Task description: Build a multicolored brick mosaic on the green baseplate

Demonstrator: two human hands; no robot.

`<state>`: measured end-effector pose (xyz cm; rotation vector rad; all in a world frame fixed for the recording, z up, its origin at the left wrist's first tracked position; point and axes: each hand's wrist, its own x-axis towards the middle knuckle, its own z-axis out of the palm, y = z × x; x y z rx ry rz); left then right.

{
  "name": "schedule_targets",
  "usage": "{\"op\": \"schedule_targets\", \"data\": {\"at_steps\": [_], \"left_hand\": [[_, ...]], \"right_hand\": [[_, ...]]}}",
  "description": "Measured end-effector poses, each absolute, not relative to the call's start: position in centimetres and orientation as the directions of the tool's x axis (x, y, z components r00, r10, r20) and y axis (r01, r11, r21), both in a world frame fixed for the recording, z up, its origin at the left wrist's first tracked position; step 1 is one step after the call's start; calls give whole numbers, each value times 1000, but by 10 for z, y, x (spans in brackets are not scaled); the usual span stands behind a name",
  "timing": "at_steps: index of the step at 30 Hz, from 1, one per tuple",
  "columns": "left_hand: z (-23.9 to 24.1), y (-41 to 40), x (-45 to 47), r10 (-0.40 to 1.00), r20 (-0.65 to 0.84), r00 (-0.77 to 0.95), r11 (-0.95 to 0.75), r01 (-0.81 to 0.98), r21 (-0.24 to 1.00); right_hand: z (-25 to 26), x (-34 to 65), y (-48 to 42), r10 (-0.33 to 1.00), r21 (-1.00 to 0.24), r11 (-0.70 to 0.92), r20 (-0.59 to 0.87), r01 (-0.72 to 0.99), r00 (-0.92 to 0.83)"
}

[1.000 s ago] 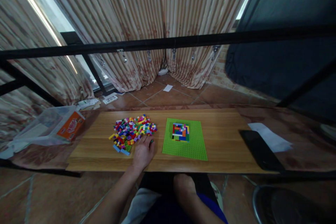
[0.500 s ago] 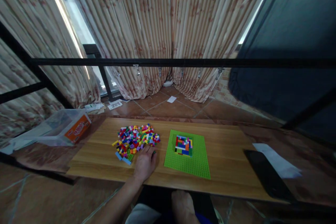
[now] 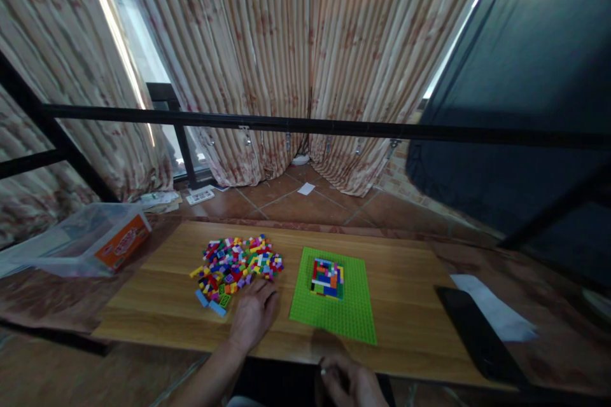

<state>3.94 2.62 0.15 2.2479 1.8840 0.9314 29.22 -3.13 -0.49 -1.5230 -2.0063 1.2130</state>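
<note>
My left hand (image 3: 252,315) lies flat on the wooden table (image 3: 405,305), fingers stretched out, its tips touching the near edge of a pile of small coloured bricks (image 3: 233,264). To its right sits a green baseplate (image 3: 334,315) carrying a small block of joined coloured bricks (image 3: 327,278). My right hand (image 3: 351,381) rises at the bottom edge, just in front of the table's near edge below the baseplate. Its fingers are curled, and I cannot make out anything in them.
A clear plastic box with an orange label (image 3: 90,245) lies at the far left. A black phone (image 3: 480,343) and a white paper (image 3: 494,315) rest at the right. A black metal bar (image 3: 305,127) crosses above the table, with curtains behind.
The view has tilted up, so the table sits lower in the picture. My right hand has come up into view near the table's front edge. My left hand stays by the brick pile.
</note>
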Motion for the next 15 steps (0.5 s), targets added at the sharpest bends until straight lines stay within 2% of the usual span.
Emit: {"op": "schedule_targets", "data": {"at_steps": [5,8,12,15], "left_hand": [[3,26,38,900,431,72,-281,851,444],[6,26,43,899,432,75,-287,845,451],[8,27,63,910,400,106,-309,818,485],[6,27,81,913,391,114,-302,835,461]], "right_hand": [[18,308,-8,978,-876,-66,-153,477,-145],[17,314,1,997,-884,-31,-61,466,-49],[13,320,11,1000,-885,-4,-9,465,-8],[15,322,23,999,-891,27,38,454,15]]}}
